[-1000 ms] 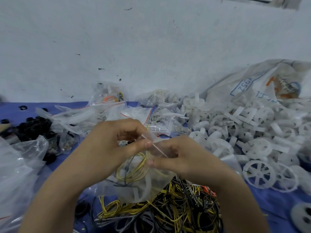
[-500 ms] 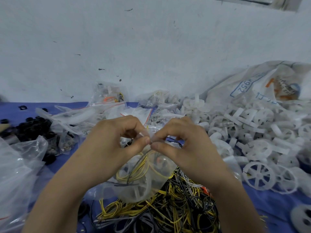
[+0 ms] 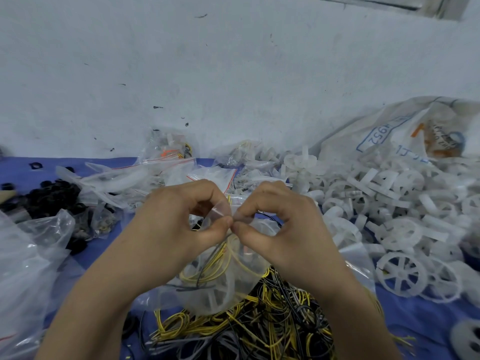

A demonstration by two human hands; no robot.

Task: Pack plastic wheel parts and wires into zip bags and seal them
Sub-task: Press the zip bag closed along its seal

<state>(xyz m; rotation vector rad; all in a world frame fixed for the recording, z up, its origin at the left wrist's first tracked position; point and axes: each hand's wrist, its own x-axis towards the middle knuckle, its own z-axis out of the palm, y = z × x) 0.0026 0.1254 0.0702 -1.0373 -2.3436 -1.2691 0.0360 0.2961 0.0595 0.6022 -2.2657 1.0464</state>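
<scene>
Packing bench, seen from above the worker's hands: a person's left hand (image 3: pixel 171 224) and right hand (image 3: pixel 285 229) pinch the top edge of a clear zip bag (image 3: pixel 220 289) at the middle of the scene. On each hand the thumb and forefinger are pressed together on the plastic and the other fingers are curled behind. The two thumb tips meet. Whether the strip under them is fully sealed cannot be told.

The bag hangs below the fingers. Inside it are coiled yellow wires (image 3: pixel 207 268), a dark strand and a white wheel part (image 3: pixel 215 297). Just beneath the bag, at the near edge, lies a tangle of loose wires (image 3: pixel 246 331) in yellow, black and grey.

To the right spreads a heap of white plastic wheels (image 3: pixel 389 203), with one spoked wheel (image 3: pixel 401 275) lying flat at its near side. Behind the heap, at the far right, a large translucent sack (image 3: pixel 405 136) with blue print leans against the scuffed white wall (image 3: pixel 207 74).

Beyond the hands, small zip bags with red strips (image 3: pixel 155 175) are piled near the wall. Black rings (image 3: pixel 52 198) sit in a cluster at the left, and a crumpled clear plastic bag (image 3: pixel 28 255) fills the near left corner. A blue table cover (image 3: pixel 428 315) shows between the piles.
</scene>
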